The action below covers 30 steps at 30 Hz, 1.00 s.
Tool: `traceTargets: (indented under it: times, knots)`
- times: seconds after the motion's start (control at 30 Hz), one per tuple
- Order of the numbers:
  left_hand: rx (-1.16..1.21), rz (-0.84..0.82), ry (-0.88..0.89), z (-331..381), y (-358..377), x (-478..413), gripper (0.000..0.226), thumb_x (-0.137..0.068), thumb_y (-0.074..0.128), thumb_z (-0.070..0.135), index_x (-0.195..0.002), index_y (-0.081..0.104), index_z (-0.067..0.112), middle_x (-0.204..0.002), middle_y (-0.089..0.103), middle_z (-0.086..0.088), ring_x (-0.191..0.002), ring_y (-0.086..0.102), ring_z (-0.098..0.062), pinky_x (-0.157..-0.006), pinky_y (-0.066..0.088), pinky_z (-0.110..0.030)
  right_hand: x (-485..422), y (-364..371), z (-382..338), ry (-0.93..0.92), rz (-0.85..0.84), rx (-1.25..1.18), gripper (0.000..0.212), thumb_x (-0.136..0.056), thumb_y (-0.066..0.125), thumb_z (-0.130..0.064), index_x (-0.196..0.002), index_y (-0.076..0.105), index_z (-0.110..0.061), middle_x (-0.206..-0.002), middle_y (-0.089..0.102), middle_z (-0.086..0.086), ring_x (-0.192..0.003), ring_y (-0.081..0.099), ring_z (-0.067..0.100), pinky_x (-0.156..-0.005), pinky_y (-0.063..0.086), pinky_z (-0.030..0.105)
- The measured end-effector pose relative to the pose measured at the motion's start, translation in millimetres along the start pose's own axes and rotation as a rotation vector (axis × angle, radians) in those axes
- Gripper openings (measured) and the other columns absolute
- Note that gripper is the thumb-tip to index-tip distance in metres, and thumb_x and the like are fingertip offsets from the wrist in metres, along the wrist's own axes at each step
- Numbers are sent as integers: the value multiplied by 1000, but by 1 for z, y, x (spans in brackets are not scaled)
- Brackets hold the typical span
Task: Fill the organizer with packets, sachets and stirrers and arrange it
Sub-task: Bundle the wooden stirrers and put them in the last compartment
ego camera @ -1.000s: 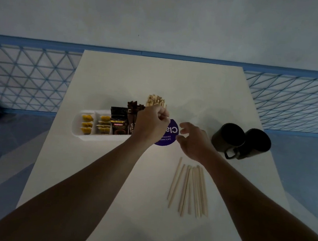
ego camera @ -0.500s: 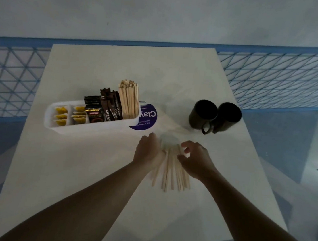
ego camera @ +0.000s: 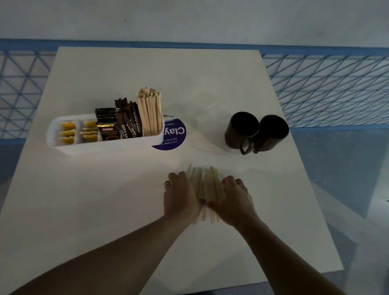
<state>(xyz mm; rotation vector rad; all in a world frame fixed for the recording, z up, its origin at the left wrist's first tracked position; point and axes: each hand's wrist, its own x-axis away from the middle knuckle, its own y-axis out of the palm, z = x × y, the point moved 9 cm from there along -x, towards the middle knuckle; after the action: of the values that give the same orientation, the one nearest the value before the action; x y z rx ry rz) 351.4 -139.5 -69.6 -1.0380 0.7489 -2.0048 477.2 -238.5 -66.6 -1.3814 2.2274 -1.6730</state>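
Grip of left hand [ego camera: 180, 192], right hand [ego camera: 233, 200] round loose stirrers [ego camera: 205, 185], mugs [ego camera: 243, 130] beyond

Your left hand [ego camera: 180, 197] and right hand [ego camera: 233, 202] cover both flanks of the loose stirrers [ego camera: 205, 187]. The sticks are blurred, so their count, and whether your fingers close round them, cannot be told. The organizer [ego camera: 100, 148] hides the left part of the purple sticker [ego camera: 174, 134], whose small print is illegible. One dark mug [ego camera: 242, 130] overlaps the second mug [ego camera: 272, 132]. Your forearms [ego camera: 110, 257] are cut off by the lower edge.
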Motion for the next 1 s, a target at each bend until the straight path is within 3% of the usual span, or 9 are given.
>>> traceTargets:
  times: [0.13, 0.23, 0.37, 0.5, 0.73, 1.0]
  knots:
    - [-37, 57, 11, 0, -6, 0, 43, -85, 69, 14, -121, 49, 6, -122, 49, -11, -111, 50, -27, -90, 46, -33, -3, -4, -4, -1, 54, 27, 32, -79, 68, -23, -107, 56, -11, -100, 61, 6, -84, 58, 21, -69, 52, 34]
    - [-65, 66, -4, -2, -11, -1, 32, -89, 57, 7, -120, 53, 4, -120, 52, -13, -111, 53, -28, -91, 46, -34, -4, -8, -7, -4, 80, 27, 18, -78, 62, -11, -96, 59, -11, -88, 62, 3, -70, 57, 18, -54, 48, 28]
    - [-111, 49, -12, -8, -14, -3, 26, -87, 52, 6, -112, 56, 6, -115, 58, -14, -110, 56, -32, -89, 48, -37, -5, -9, -10, -6, 84, 89, 17, -81, 62, -13, -97, 58, -11, -88, 57, 2, -67, 48, 16, -47, 30, 22]
    - [-146, 39, -6, -11, -18, -4, 25, -84, 54, 7, -107, 61, 6, -111, 65, -13, -107, 61, -34, -85, 50, -38, -7, -5, -11, 18, 80, 80, 19, -78, 66, -17, -94, 56, -13, -86, 59, 2, -70, 57, 19, -51, 39, 26]
    - [-182, -27, -18, -9, -20, -2, 27, -84, 56, 10, -109, 63, 6, -111, 65, -16, -107, 61, -39, -83, 52, -38, -11, -3, -10, 40, 43, 64, 18, -76, 69, -18, -86, 55, -13, -78, 59, 2, -64, 59, 18, -47, 43, 27]
    - [-172, -60, 3, -2, -17, -2, 28, -88, 52, 7, -115, 60, 2, -116, 63, -16, -111, 61, -38, -88, 52, -37, -11, -2, -13, 45, 16, 97, 15, -78, 66, -18, -84, 53, -14, -73, 54, 0, -63, 56, 20, -50, 38, 24]
